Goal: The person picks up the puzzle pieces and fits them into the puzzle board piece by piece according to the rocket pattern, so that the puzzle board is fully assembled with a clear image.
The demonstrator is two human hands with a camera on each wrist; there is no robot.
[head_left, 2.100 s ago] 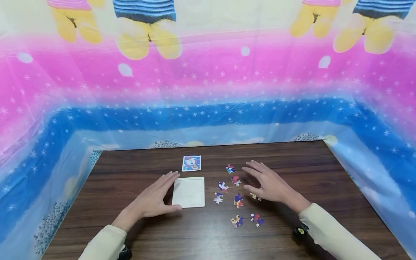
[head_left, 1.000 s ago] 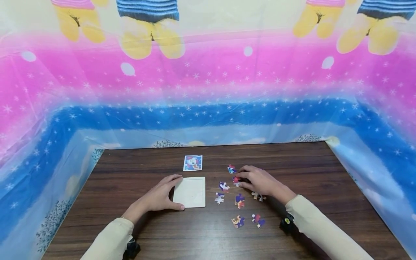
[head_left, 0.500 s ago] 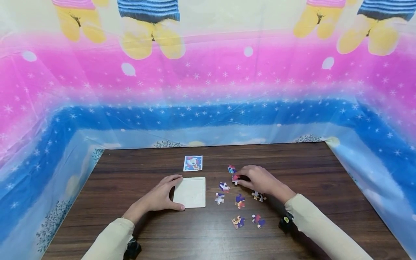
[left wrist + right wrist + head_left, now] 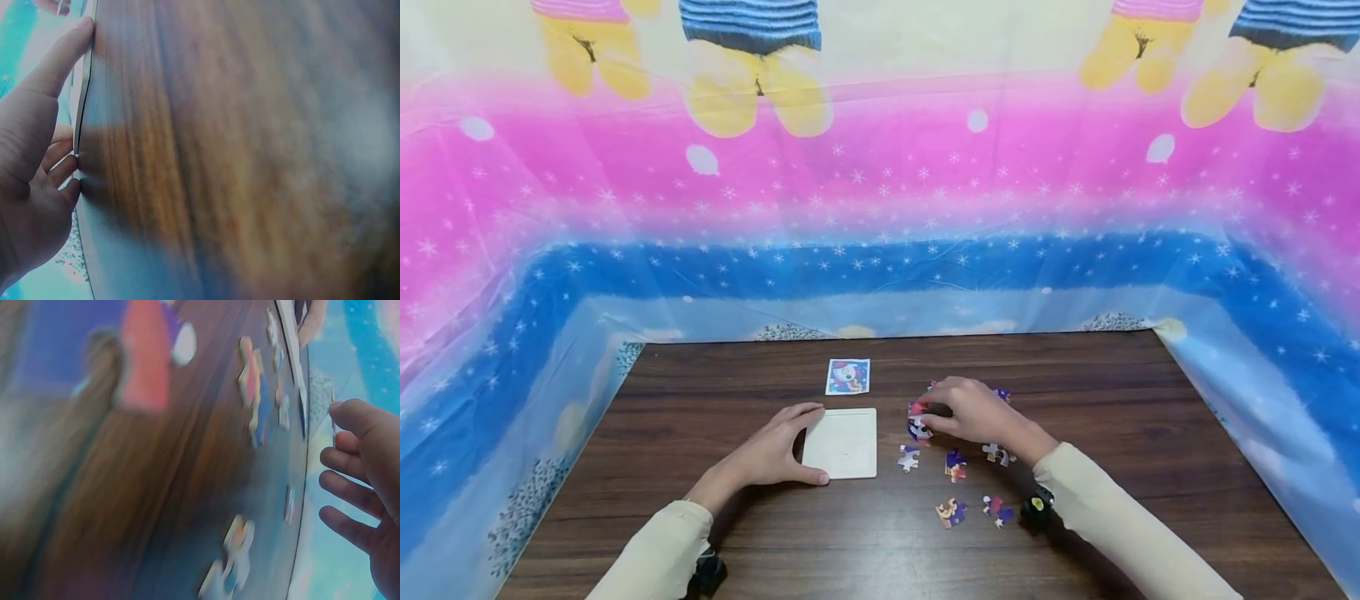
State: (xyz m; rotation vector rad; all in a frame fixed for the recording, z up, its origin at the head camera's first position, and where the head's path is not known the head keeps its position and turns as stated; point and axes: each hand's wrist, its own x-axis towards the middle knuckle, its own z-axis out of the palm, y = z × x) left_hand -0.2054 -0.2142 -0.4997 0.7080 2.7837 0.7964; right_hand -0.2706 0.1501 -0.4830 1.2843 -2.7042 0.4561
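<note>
My left hand holds a shallow white puzzle tray by its left side, thumb at the near corner and fingers at the far one. In the left wrist view the thumb lies along the tray's thin edge. To the right of the tray, my right hand pinches a red jigsaw piece between thumb and fingertips. The right wrist view shows this piece edge-on, lifted off the table. In the head view it overlaps a white-and-purple piece.
Several other jigsaw pieces lie right of the tray, among them a white one, a purple-orange one and a red-purple one. A small picture card lies behind the tray. A printed cloth hangs around the dark wooden table.
My right hand has come down to the red jigsaw piece, pinched it, and carried it left toward the tray. My left hand has closed in on the tray's left edge and stayed there.
</note>
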